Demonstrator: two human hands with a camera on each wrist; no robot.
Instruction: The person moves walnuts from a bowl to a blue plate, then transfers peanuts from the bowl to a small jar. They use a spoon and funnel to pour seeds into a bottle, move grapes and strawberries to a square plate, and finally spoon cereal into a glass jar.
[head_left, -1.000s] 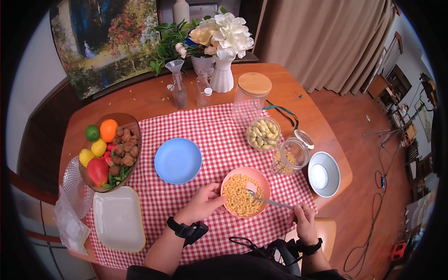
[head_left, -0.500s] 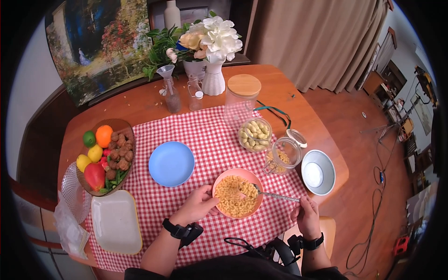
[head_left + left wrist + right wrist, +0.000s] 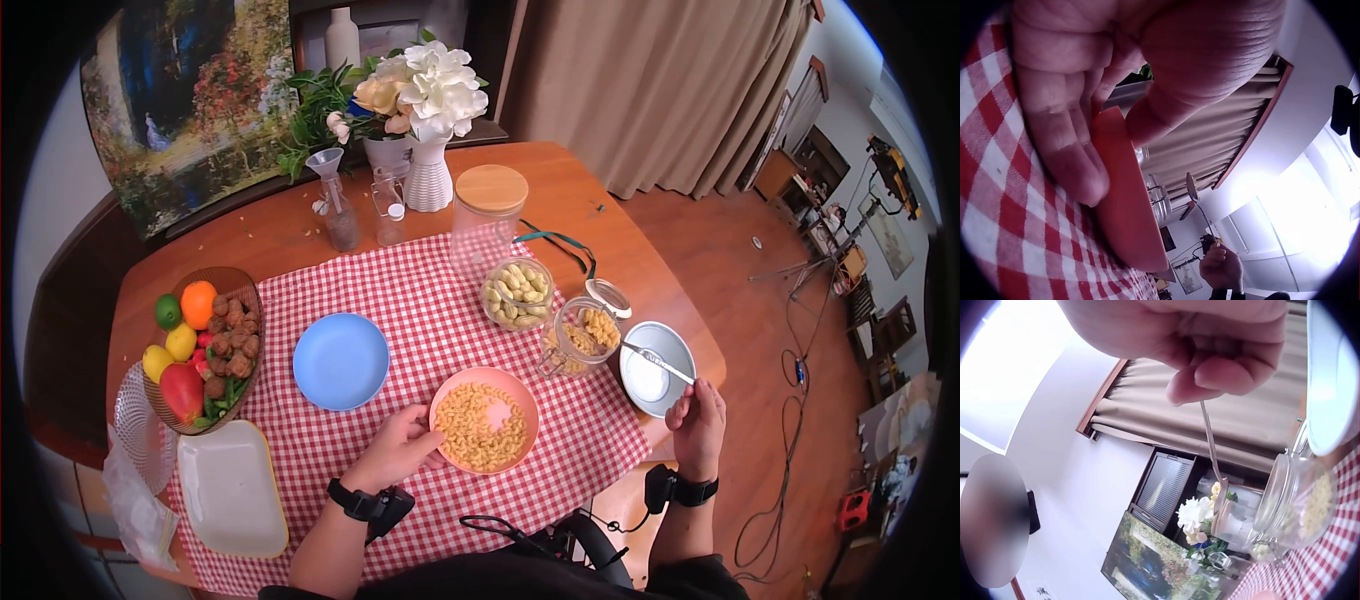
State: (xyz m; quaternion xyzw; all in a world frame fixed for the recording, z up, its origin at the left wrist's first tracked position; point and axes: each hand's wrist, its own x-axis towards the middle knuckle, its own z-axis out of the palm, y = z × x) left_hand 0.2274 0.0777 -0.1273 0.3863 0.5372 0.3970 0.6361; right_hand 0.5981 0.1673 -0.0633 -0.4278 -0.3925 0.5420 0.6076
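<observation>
My left hand (image 3: 395, 448) pinches the left rim of the pink bowl (image 3: 498, 412), thumb at the rim; the left wrist view shows fingers against the outer wall of the bowl (image 3: 1129, 206). Curly pasta (image 3: 470, 440) lies in it around a bare patch. On the right, my right hand (image 3: 700, 425) grips the handle end of a metal spoon (image 3: 665, 368). Its head, heaped with pasta (image 3: 600, 328), is over the open glass jar (image 3: 565, 365), which holds some pasta. In the right wrist view, fingers and thumb pinch the spoon (image 3: 1211, 440).
A white-grey metal bowl (image 3: 650, 385) stands below the spoon handle. Behind are a jar of peanuts (image 3: 517, 293) and a wooden-lidded jar (image 3: 490, 225). A blue plate (image 3: 341, 362), white tray (image 3: 232, 490) and fruit basket (image 3: 250, 375) occupy the left; flowers (image 3: 440, 90) stand at the back.
The spoon has left the pink bowl, lifted up and right to the jar with pasta on it. My left hand keeps its hold on the bowl. The head view has shifted.
</observation>
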